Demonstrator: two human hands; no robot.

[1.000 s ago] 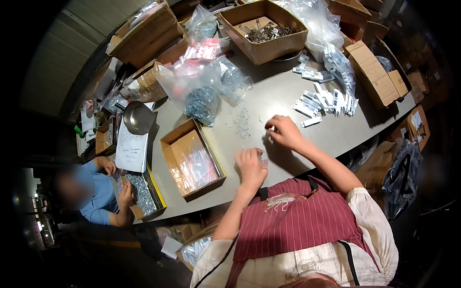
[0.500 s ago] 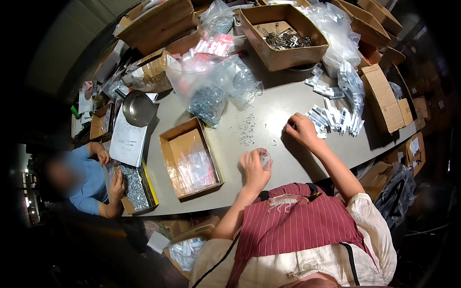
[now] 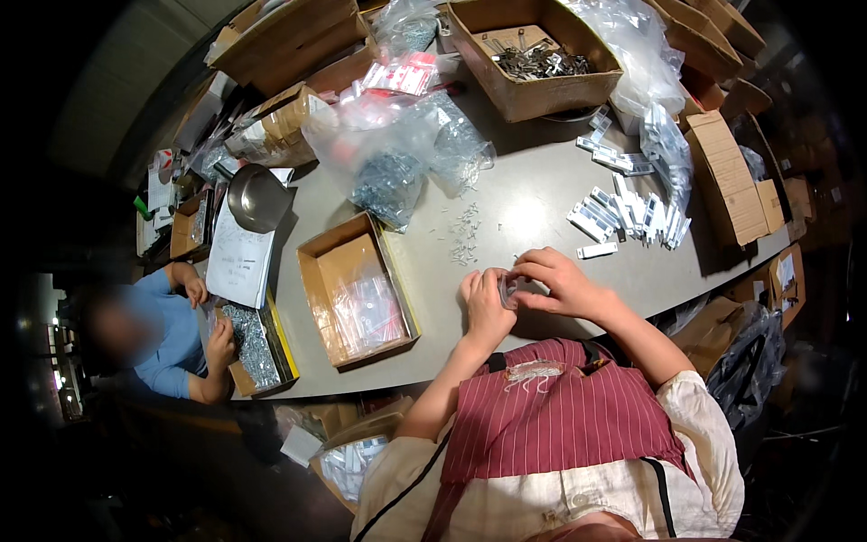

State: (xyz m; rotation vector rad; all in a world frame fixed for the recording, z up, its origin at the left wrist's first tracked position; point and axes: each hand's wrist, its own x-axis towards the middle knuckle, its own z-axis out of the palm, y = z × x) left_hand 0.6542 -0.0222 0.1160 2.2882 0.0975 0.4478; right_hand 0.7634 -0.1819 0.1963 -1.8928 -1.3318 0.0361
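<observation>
Close to the table's front edge, my left hand (image 3: 489, 313) is closed round a small clear plastic bag (image 3: 507, 290). Over the bag's mouth my right hand (image 3: 562, 285) curls its fingers and thumb together; whatever lies between them is hidden. Just beyond the hands a loose patch of small screws (image 3: 466, 233) is spread on the grey table (image 3: 433, 334). To the right lie several white and grey rectangular metal pieces (image 3: 623, 212), one (image 3: 597, 250) apart from the others.
On the left stands a cardboard box (image 3: 411, 325) of flat clear bags. Beyond it are plastic bags of screws (image 3: 388, 185) and a carton (image 3: 533, 99) of metal clips. A co-worker in blue (image 3: 167, 339) handles a box of screws (image 3: 255, 348) beside papers and a metal pan (image 3: 257, 197).
My right hand has come left and nearer from beside the white metal pieces to the bag in my left hand. The left hand has shifted only slightly.
</observation>
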